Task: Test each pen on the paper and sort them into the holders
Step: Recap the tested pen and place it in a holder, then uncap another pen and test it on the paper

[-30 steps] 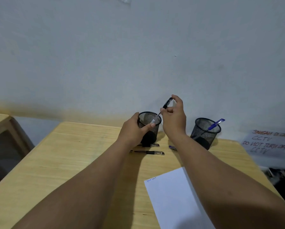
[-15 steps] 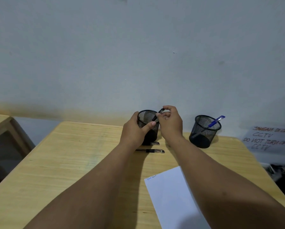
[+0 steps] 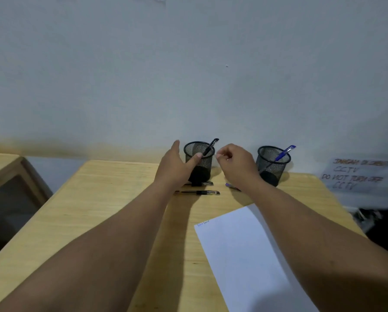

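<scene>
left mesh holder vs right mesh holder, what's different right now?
1. The left holder contains a black pen; the right holder contains a blue pen.
2. The left hand touches the left holder, thumb at its rim; no hand touches the right holder, and the right hand sits between the two.
Shared: both are black mesh cups, upright near the table's far edge, one pen each.

Light wooden table point(image 3: 112, 212) set against a pale wall. At its far edge, toward twelve o'clock, stand two black mesh holders: left holder point(image 3: 199, 162) and right holder point(image 3: 273, 166). Just before the left holder lie two black pens point(image 3: 197, 192) (one partly hidden). White paper point(image 3: 244, 255) lies at five o'clock.
</scene>
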